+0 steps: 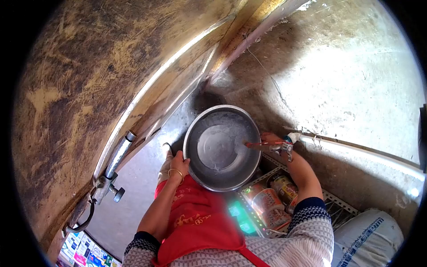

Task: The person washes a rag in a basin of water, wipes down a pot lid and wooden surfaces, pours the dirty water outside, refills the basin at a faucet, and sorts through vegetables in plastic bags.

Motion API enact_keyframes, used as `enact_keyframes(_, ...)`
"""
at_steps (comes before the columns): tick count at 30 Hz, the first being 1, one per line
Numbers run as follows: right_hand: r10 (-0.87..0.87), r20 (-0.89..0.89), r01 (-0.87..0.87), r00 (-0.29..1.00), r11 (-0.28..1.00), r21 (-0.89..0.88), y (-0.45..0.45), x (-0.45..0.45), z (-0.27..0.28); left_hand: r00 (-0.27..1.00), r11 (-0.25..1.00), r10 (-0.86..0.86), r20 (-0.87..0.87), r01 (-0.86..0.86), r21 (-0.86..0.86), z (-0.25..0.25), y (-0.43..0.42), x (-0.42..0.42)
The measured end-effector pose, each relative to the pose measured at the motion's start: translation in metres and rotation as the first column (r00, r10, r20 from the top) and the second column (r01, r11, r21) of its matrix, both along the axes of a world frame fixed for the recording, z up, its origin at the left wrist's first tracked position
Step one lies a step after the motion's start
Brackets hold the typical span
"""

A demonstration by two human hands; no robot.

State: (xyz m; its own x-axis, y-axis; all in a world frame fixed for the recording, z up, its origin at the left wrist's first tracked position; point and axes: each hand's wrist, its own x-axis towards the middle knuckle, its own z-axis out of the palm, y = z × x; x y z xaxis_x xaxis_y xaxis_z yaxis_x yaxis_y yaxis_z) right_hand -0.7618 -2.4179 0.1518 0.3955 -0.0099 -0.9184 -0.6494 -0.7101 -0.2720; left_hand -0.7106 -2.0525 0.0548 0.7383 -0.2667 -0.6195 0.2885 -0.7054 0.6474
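A round stainless steel basin is held in front of my body, with a pale wet-looking patch on its bottom. My left hand, a bangle at its wrist, is closed on the basin's left rim. On the opposite side, my right hand is at the right rim, closed against it; its fingers are partly hidden behind the tap. The metal tap has a reddish spout reaching over the basin's inside. Whether water is running I cannot make out.
A white pipe runs along the concrete wall to the tap. Below right, a perforated metal rack holds printed tubs. A white printed sack stands at lower right. At left is a worn wooden panel with a metal clamp.
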Motion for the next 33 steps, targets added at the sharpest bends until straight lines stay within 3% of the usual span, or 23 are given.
enact_keyframes(2,-0.044,0.073,0.039,0.996,0.997,0.070,0.001,0.001,0.005,0.999,1.000,-0.016,0.028,0.016,0.001,0.003,-0.002,0.001)
enact_keyframes(6,-0.015,0.053,0.013,0.998,0.999,0.045,-0.011,-0.016,-0.028,0.997,0.999,-0.033,0.066,0.034,-0.022,-0.005,0.001,0.000)
enact_keyframes(7,-0.209,0.005,0.197,0.978,0.932,0.303,-0.024,-0.031,-0.056,0.997,0.999,-0.032,0.065,0.033,-0.021,-0.004,0.001,0.000)
enact_keyframes(9,-0.375,-0.093,0.365,0.922,0.767,0.527,-0.039,-0.051,-0.096,0.997,0.998,-0.058,0.060,0.058,-0.004,0.001,0.000,0.002)
enact_keyframes(12,-0.380,-0.055,0.306,0.923,0.642,0.703,-0.057,-0.077,-0.150,0.996,0.998,-0.068,0.056,0.069,-0.007,0.002,0.001,0.003)
enact_keyframes(13,-0.240,0.088,0.115,0.967,0.716,0.688,-0.066,-0.092,-0.177,0.996,0.998,-0.068,0.055,0.068,-0.007,0.005,0.000,0.005)
enact_keyframes(15,-0.087,0.224,-0.080,0.971,0.759,0.646,-0.072,-0.101,-0.195,0.993,0.994,-0.099,0.059,0.095,0.052,0.011,-0.004,0.008)
enact_keyframes(18,0.033,0.099,-0.068,0.995,0.925,0.375,-0.039,-0.050,-0.100,0.998,0.998,-0.060,-0.016,0.060,0.035,0.006,-0.001,0.008)
enact_keyframes(22,0.101,0.004,-0.099,0.995,0.966,0.238,-0.015,-0.008,-0.026,0.997,0.997,-0.072,-0.010,0.072,0.021,-0.004,0.002,0.009)
enact_keyframes(26,0.168,-0.050,-0.151,0.985,0.958,0.245,-0.005,0.014,0.008,0.991,0.991,-0.119,0.056,0.115,0.063,-0.004,0.001,0.011)
enact_keyframes(31,-0.006,-0.040,0.010,0.999,0.995,0.102,-0.001,-0.002,-0.009,0.992,0.992,-0.121,0.038,0.120,0.037,-0.004,0.003,0.012)
enact_keyframes(33,-0.039,-0.063,0.045,0.997,0.995,0.093,0.005,0.007,0.012,0.994,0.994,-0.109,0.032,0.108,0.010,-0.004,0.002,0.014)
